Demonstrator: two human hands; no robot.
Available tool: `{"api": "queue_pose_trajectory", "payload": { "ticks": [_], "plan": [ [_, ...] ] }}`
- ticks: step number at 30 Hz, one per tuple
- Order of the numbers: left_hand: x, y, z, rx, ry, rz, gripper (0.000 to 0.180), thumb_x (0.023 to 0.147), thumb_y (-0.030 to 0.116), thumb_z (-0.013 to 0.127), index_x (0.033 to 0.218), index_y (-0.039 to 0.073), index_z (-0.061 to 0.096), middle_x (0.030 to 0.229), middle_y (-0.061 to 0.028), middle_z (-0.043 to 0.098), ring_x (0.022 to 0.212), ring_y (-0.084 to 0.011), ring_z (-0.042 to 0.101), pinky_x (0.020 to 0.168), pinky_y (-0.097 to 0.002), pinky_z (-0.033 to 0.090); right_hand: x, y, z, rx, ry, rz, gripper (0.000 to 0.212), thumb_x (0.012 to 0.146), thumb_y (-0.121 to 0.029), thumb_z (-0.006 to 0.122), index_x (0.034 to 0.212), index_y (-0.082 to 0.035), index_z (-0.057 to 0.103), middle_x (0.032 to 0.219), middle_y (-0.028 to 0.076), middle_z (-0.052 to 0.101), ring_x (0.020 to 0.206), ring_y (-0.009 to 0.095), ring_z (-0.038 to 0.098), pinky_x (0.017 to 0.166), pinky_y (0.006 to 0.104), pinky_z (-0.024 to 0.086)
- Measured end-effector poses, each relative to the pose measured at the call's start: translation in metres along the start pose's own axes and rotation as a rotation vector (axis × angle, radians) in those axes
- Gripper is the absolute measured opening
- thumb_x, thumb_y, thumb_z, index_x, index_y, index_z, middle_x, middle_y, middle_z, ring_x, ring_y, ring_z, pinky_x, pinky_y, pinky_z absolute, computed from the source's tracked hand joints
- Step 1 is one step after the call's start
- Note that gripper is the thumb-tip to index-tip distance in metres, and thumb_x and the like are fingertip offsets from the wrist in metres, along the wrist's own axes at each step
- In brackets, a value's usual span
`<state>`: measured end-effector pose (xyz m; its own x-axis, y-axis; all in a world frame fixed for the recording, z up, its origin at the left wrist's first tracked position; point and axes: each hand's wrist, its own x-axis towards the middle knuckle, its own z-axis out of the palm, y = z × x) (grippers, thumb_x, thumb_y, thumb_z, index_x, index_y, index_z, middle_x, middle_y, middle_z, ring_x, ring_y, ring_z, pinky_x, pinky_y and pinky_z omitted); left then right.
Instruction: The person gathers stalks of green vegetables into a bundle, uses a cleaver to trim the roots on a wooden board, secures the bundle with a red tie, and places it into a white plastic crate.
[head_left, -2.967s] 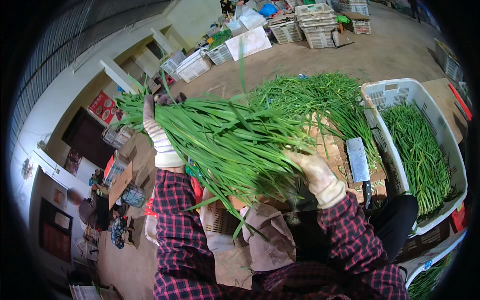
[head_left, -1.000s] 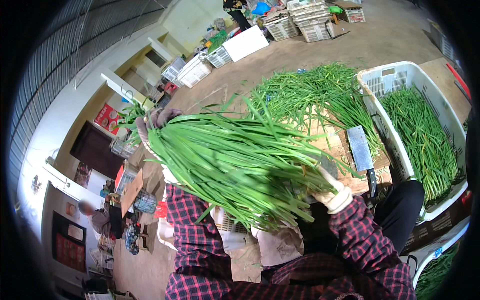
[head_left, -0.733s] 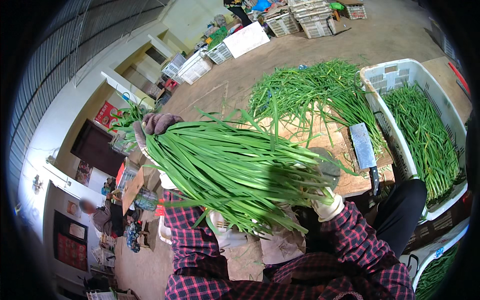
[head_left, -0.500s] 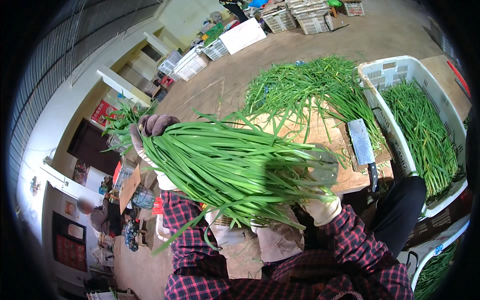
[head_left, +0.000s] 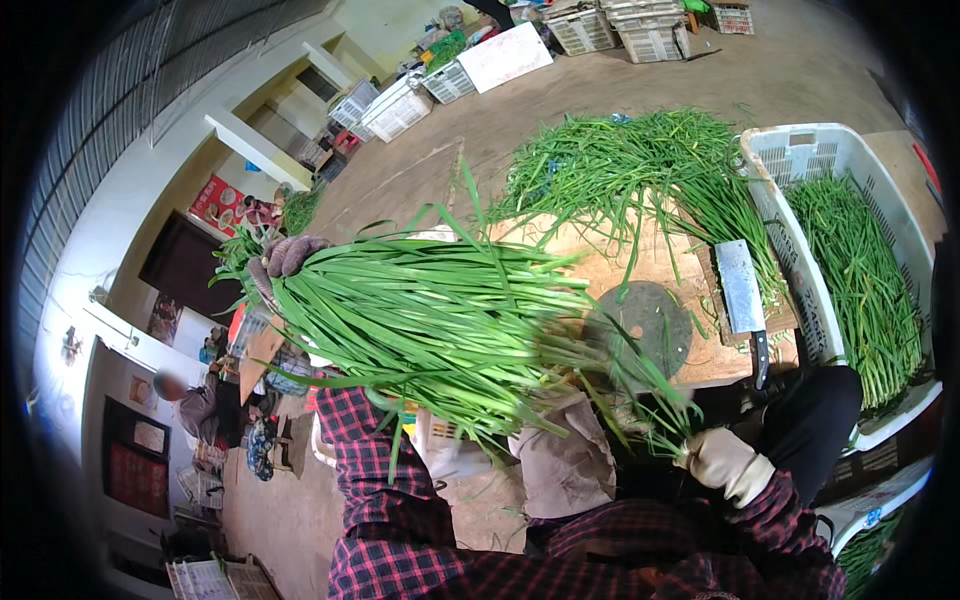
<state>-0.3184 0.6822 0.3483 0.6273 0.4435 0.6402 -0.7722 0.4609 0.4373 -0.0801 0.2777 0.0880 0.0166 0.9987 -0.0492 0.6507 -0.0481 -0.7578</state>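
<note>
A thick bunch of garlic chives (head_left: pixel 430 320) lies across in front of me, its leafy tops gripped by my gloved left hand (head_left: pixel 290 258). The pale stem ends point right, over the near edge of a wooden board (head_left: pixel 708 350). Closed low on the right, my gloved right hand (head_left: pixel 722 462) holds a few loose chive strands (head_left: pixel 655 420) that trail up toward the stem ends. On the board lie a grey round disc (head_left: pixel 640 328) and a cleaver (head_left: pixel 740 288) with a black handle.
A heap of chives (head_left: pixel 620 165) covers the board's far side. To the right stands a white crate (head_left: pixel 800 275) holding more chives. My knee (head_left: pixel 825 395) is beside the crate. Stacked crates (head_left: pixel 645 38) stand far back; a person (head_left: pixel 205 410) sits at the far left.
My right hand has moved from the bunch's stem ends down and right, taking a few strands along. The grey disc is more exposed. My left hand still grips the bunch.
</note>
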Motion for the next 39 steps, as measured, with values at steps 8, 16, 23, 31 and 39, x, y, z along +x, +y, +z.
{"api": "queue_pose_trajectory", "payload": {
  "ticks": [8, 16, 23, 31, 39],
  "plan": [
    [-0.01, -0.01, 0.001, 0.008, -0.03, -0.067, 0.02, 0.093, 0.032, 0.059, 0.091, 0.012, 0.057, 0.071, 0.0066, 0.051, 0.068, -0.0108, 0.049, 0.071, -0.028, 0.043, 0.086, -0.103, -0.1, 0.335, 0.527, -0.231, 0.08, 0.074, -0.009, 0.077, 0.142, -0.005, 0.037, 0.125, 0.019, 0.056, 0.115, 0.026, 0.055, 0.095, 0.0363, 0.046],
    [-0.007, 0.008, -0.014, -0.052, 0.018, -0.112, 0.022, 0.092, 0.034, 0.06, 0.092, 0.012, 0.058, 0.071, 0.0086, 0.053, 0.069, -0.0072, 0.05, 0.077, -0.031, 0.044, 0.062, -0.066, -0.045, 0.919, 0.147, 0.013, 0.016, 0.096, -0.016, 0.053, 0.096, -0.004, 0.063, 0.066, -0.003, 0.055, 0.058, 0.007, 0.048, 0.052, 0.023, 0.04],
    [-0.009, 0.004, -0.03, 0.05, -0.031, -0.084, 0.026, 0.094, 0.038, 0.056, 0.096, 0.012, 0.06, 0.073, 0.0082, 0.054, 0.072, -0.0089, 0.053, 0.086, -0.0386, 0.044, -0.002, -0.013, -0.001, -0.453, -0.003, 0.239, 0.067, 0.082, -0.04, 0.071, 0.126, 0.006, 0.049, 0.093, 0.022, 0.068, 0.088, 0.034, 0.068, 0.077, 0.0414, 0.052],
    [0.008, -0.031, -0.019, 0.049, -0.135, -0.102, 0.027, 0.095, 0.038, 0.054, 0.098, 0.012, 0.059, 0.074, 0.0078, 0.054, 0.073, -0.0097, 0.053, 0.088, -0.0412, 0.044, 0.085, -0.083, -0.024, 1.107, 0.185, -0.009, 0.017, 0.095, -0.007, 0.055, 0.109, 0.001, 0.057, 0.087, 0.003, 0.062, 0.072, 0.009, 0.051, 0.06, 0.0243, 0.041],
    [-0.002, -0.031, -0.004, -0.068, -0.041, -0.05, 0.025, 0.094, 0.037, 0.057, 0.095, 0.013, 0.061, 0.072, 0.009, 0.055, 0.07, -0.0085, 0.052, 0.08, -0.0409, 0.045, 0.062, -0.034, 0.006, 0.999, 0.264, 0.167, 0.017, 0.096, -0.019, 0.056, 0.098, -0.003, 0.06, 0.09, 0.003, 0.061, 0.08, 0.009, 0.057, 0.07, 0.0233, 0.048]
  ]
}}
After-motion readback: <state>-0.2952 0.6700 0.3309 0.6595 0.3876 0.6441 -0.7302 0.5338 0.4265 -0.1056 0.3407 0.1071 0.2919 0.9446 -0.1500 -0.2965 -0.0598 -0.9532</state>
